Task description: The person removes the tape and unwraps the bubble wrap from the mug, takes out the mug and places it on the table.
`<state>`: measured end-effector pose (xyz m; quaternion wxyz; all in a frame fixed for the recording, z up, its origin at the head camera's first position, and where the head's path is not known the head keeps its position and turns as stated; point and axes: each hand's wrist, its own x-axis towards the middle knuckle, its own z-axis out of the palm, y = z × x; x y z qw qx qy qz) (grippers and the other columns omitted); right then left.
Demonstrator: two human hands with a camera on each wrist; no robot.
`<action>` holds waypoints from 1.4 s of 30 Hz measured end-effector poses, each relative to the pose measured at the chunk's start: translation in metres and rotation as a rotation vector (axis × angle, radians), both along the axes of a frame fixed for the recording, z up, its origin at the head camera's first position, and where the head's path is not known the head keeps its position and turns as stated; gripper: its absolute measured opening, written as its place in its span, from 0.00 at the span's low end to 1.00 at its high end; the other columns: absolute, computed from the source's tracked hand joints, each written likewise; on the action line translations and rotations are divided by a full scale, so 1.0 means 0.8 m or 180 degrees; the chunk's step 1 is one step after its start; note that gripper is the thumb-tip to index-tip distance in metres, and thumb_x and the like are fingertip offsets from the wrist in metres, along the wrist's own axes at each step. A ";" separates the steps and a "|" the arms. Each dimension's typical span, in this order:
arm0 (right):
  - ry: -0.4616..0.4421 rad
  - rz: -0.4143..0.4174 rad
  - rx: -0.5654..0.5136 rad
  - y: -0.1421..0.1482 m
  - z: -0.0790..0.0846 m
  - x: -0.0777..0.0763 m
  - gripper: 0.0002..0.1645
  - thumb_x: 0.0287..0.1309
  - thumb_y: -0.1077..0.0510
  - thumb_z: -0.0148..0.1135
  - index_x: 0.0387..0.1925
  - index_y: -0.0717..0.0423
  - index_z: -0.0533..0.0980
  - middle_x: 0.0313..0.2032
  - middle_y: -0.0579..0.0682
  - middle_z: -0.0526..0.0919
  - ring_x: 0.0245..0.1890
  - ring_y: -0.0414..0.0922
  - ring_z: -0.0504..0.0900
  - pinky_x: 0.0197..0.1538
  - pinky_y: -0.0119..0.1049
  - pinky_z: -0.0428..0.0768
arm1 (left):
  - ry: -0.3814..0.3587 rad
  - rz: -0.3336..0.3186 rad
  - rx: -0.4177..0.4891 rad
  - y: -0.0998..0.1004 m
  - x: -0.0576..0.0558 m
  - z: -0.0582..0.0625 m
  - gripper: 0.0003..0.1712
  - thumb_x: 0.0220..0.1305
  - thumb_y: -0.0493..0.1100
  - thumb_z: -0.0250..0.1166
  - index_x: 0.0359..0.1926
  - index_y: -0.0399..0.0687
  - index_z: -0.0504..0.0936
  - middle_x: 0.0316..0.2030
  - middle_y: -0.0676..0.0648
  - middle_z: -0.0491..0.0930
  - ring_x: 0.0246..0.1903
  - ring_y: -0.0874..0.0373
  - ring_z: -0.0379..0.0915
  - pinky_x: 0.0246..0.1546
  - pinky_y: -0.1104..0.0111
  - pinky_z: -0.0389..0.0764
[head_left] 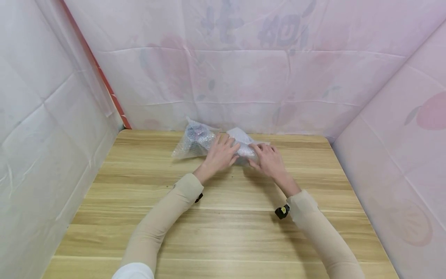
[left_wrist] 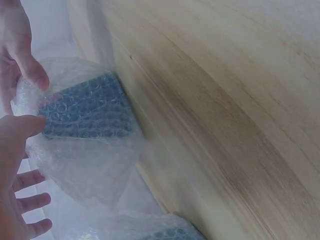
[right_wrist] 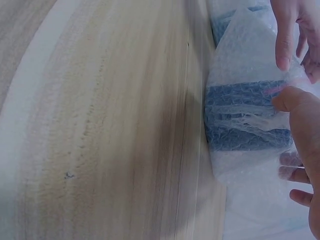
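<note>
A bubble-wrapped package (head_left: pixel 246 152) with a dark blue block-like thing inside lies near the table's back edge. My left hand (head_left: pixel 219 154) grips its left part, the thumb on the near side and the fingers reaching over to the far side. At the right end my right hand (head_left: pixel 269 159) holds it likewise. In the left wrist view, the blue shape shows through the wrap (left_wrist: pixel 87 112), near both thumbs. The right wrist view shows pinkish marks on the package (right_wrist: pixel 245 125) beside my right thumb. What exactly is wrapped cannot be told.
Another bubble-wrapped package (head_left: pixel 196 136) lies just left of my left hand, with dark blue inside. A pale sheet or flap (head_left: pixel 239 135) stands up behind the held package. The wooden table (head_left: pixel 223 232) meets a hanging cloth (head_left: pixel 244 85) at the back.
</note>
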<state>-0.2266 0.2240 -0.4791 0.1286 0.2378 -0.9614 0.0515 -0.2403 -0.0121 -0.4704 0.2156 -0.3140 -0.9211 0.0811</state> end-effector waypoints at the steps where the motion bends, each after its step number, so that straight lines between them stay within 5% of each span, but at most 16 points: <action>1: -0.0003 -0.0004 0.0000 0.000 0.000 0.001 0.37 0.66 0.39 0.68 0.69 0.49 0.71 0.59 0.64 0.83 0.56 0.63 0.85 0.60 0.62 0.82 | -0.0002 -0.0001 -0.0002 0.000 0.001 0.000 0.24 0.74 0.66 0.60 0.59 0.58 0.76 0.59 0.49 0.82 0.65 0.48 0.73 0.71 0.49 0.75; 42: 0.0250 0.0177 -0.0142 -0.002 -0.003 0.041 0.37 0.61 0.41 0.73 0.65 0.52 0.74 0.53 0.63 0.85 0.51 0.62 0.87 0.53 0.61 0.86 | -0.0004 -0.0232 0.0143 -0.006 0.037 0.004 0.22 0.71 0.63 0.66 0.54 0.54 0.78 0.51 0.47 0.83 0.57 0.48 0.76 0.64 0.52 0.78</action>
